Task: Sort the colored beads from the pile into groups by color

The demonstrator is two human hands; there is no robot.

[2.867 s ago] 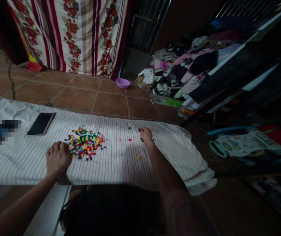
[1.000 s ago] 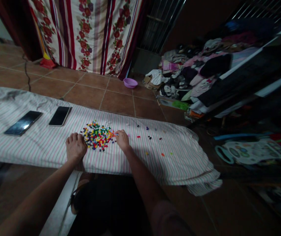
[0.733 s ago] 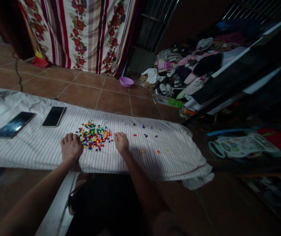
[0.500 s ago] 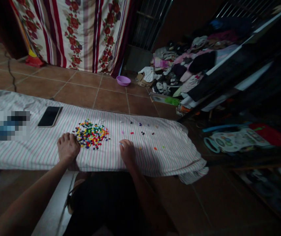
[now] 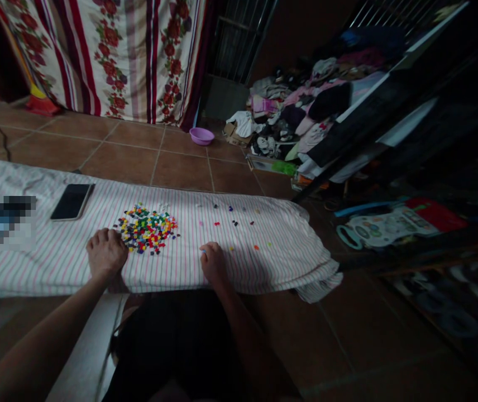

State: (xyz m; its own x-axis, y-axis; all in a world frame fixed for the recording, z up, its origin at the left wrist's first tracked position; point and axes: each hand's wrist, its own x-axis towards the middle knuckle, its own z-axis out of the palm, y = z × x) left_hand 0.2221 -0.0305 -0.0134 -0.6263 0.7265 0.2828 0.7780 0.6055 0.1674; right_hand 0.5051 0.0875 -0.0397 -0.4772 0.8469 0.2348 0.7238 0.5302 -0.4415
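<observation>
A pile of tiny coloured pieces (image 5: 149,230), like small beads or bricks, lies on the striped cloth (image 5: 172,268). My left hand (image 5: 107,252) rests on the cloth at the pile's left edge, fingers laid out and somewhat bent. To the right of the pile, my right hand (image 5: 213,263) is low over the cloth, thumb and fingers closed on a small blue piece (image 5: 204,251). Beyond and beside it, small groups sorted by colour are spread out, among them red pieces (image 5: 216,224), black pieces (image 5: 235,223), an orange piece (image 5: 256,247) and a yellow piece (image 5: 231,248).
A phone (image 5: 72,202) lies on the cloth left of the pile, with a blurred-out patch (image 5: 2,223) farther left. On the tiled floor beyond are a purple basin (image 5: 201,136) and a heap of clothes (image 5: 297,111). A floral curtain (image 5: 109,56) hangs behind.
The view has shifted slightly, moving the scene left. My right hand has moved a little away from the pile, keeping the small blue piece. My left hand stays by the pile.
</observation>
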